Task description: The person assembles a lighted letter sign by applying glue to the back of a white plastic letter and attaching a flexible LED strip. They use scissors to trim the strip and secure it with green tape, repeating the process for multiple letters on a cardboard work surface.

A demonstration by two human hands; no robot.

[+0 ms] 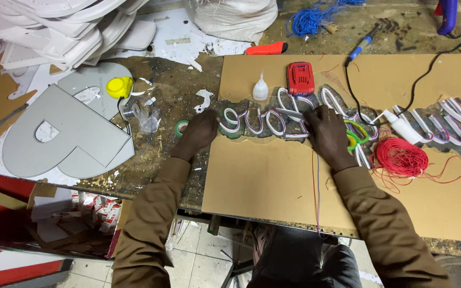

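Down near the bench edge, thin red and white wires [316, 186] hang from under the right hand [328, 134]. Both hands press flat, fingers spread and gripping nothing, on the neon-tube sign [262, 121] lying on the cardboard sheet [273, 181]; the left hand [198, 132] covers its left end beside green tape [180, 127]. Right of them sits a red wire coil [399, 157]. Farther back stand a glue bottle [260, 88] and red battery [300, 78].

White-tubed script sign [273, 121] on cardboard [273, 181]
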